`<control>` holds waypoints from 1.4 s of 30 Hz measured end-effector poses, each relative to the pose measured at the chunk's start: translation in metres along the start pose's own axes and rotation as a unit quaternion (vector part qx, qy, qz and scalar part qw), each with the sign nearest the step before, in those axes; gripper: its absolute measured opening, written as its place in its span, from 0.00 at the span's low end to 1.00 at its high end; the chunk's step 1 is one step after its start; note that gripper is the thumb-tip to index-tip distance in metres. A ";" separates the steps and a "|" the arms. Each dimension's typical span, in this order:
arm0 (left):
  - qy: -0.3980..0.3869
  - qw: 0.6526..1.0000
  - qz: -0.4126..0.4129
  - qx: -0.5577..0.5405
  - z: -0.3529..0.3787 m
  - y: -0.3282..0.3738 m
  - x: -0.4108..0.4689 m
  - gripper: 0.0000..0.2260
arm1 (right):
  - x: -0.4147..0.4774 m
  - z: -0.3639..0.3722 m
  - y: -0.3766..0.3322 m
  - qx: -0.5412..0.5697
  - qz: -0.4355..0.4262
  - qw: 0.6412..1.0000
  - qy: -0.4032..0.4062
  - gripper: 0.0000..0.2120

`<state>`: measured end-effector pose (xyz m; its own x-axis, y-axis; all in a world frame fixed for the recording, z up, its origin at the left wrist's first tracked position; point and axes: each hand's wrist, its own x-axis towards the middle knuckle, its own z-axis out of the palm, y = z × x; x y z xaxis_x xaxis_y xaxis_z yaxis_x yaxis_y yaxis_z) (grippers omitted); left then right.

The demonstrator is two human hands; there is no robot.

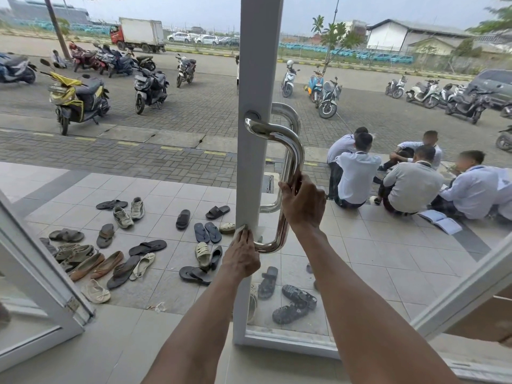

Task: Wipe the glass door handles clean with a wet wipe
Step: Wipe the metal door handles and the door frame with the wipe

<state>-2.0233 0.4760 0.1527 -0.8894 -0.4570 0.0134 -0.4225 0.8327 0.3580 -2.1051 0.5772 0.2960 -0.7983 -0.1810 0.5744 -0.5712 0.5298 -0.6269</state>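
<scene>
A polished steel D-shaped handle point(294, 151) is fixed to the white frame point(253, 167) of an open glass door. A second matching handle point(288, 112) shows behind the glass on the other side. My right hand point(303, 202) grips the vertical bar of the near handle about halfway down. My left hand point(243, 256) is at the handle's lower end by the door edge, pressing a small white wet wipe point(240, 230) against the frame; only a corner of the wipe shows above the fingers.
Several sandals and shoes point(133, 245) lie scattered on the tiled porch beyond the door. Several people point(410, 184) sit on the step to the right. Parked motorcycles point(80, 98) fill the paved lot. Another white door frame point(41, 273) stands at the left.
</scene>
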 end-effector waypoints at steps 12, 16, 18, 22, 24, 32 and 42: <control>-0.045 0.998 0.038 0.000 -0.007 -0.003 -0.007 0.33 | -0.003 0.004 -0.001 -0.003 0.002 1.000 0.014 0.14; -0.046 0.999 -0.002 -0.016 -0.010 -0.008 -0.003 0.37 | -0.001 0.007 0.002 -0.012 0.005 1.000 0.002 0.16; -0.044 0.999 -0.008 -0.028 -0.010 -0.007 -0.001 0.38 | -0.001 0.007 0.002 -0.010 0.005 1.000 0.003 0.15; -0.018 1.000 -0.008 -0.011 0.004 -0.009 -0.002 0.38 | -0.004 0.006 0.000 -0.008 0.011 1.000 0.001 0.15; 0.001 0.999 0.027 0.022 0.013 -0.009 -0.003 0.38 | -0.005 0.005 -0.001 -0.008 0.012 1.000 -0.002 0.15; 0.006 0.999 0.050 0.009 0.005 -0.010 0.006 0.31 | -0.003 0.005 0.005 -0.003 0.011 1.000 -0.013 0.17; 0.065 0.995 0.066 0.024 0.035 0.009 -0.019 0.38 | -0.005 0.007 0.008 -0.005 0.006 1.000 0.010 0.16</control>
<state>-2.0163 0.5028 0.1228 -0.9090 -0.3764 0.1790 -0.3138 0.9007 0.3004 -2.1066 0.5765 0.2844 -0.8012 -0.1572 0.5774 -0.5592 0.5401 -0.6289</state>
